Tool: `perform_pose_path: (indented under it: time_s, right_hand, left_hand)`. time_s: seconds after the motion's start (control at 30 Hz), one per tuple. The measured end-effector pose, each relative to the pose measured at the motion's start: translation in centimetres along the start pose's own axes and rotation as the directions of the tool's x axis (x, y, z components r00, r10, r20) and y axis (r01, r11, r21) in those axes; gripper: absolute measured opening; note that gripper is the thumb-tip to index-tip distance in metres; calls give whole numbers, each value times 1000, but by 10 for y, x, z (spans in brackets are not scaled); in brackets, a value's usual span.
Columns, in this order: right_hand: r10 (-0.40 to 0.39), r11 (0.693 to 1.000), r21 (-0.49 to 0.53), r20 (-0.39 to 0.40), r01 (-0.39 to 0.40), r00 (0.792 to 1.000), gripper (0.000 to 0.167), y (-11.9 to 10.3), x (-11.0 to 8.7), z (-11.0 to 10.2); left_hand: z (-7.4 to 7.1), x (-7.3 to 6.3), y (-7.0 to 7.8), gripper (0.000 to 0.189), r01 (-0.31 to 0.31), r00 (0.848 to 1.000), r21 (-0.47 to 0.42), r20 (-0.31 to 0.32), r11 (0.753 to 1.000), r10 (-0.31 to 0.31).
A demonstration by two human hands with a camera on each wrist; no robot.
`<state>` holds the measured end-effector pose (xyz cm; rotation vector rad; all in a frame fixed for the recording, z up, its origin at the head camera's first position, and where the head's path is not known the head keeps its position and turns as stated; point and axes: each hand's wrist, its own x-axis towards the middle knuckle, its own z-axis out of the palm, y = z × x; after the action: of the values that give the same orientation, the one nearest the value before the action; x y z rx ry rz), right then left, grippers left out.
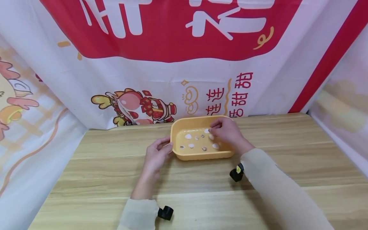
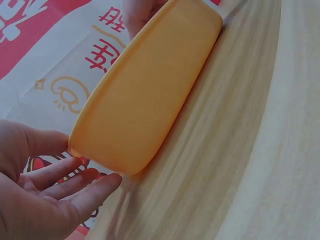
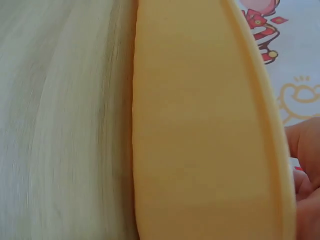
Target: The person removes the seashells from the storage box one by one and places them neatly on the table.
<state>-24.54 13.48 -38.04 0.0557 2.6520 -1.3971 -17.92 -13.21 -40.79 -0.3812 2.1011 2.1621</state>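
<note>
A yellow plastic tub (image 1: 205,156) stands on the wooden table with several small white and brownish seashells (image 1: 188,136) spread over its floor. My left hand (image 1: 155,155) holds the tub's left end, its thumb at the rim and its fingers against the outer wall; the left wrist view shows this hand (image 2: 47,185) close up. Reaching in over the right side, my right hand (image 1: 228,131) has its fingers curled down and pinches a white seashell (image 1: 206,131) at the fingertips. In the right wrist view the tub wall (image 3: 205,120) hides most of that hand (image 3: 305,170).
The wooden table (image 1: 195,201) extends in front of the tub and to both sides. Right behind the tub hangs a printed white and red cloth (image 1: 161,73). More printed cloth (image 1: 31,127) encloses the left side. Black wrist cameras (image 1: 165,213) sit at both sleeves.
</note>
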Motion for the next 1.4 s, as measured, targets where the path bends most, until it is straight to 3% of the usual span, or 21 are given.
perform_pose_path:
  time_s: [0.13,0.23,0.53,1.03,1.2,1.4]
  right_hand:
    - [80,986,148,-22,-75,997,24,1,7,7]
    - [113,978,180,-41,-104,993,22,2,9,8]
    - [186,981,62,-47,-183,981,23,6,9,10]
    - [115,990,-69,-72,-120,991,20,15,15,13]
    - [165,984,-68,-45,-167,985,17,15,16,14]
    - [157,985,-72,-36,-159,987,17,15,17,17]
  left_hand:
    - [2,-1,0,42,6,1000,-6,0,1000,-6]
    - [4,0,0,43,13,1000,-17,4,1000,-13]
    - [4,0,0,44,38,999,-26,15,999,-37]
    - [1,-1,-1,43,26,999,-23,22,999,-25]
    - [-2,0,-1,46,40,998,-31,39,999,-39]
    - [-6,2,-2,48,60,997,-55,50,997,-57]
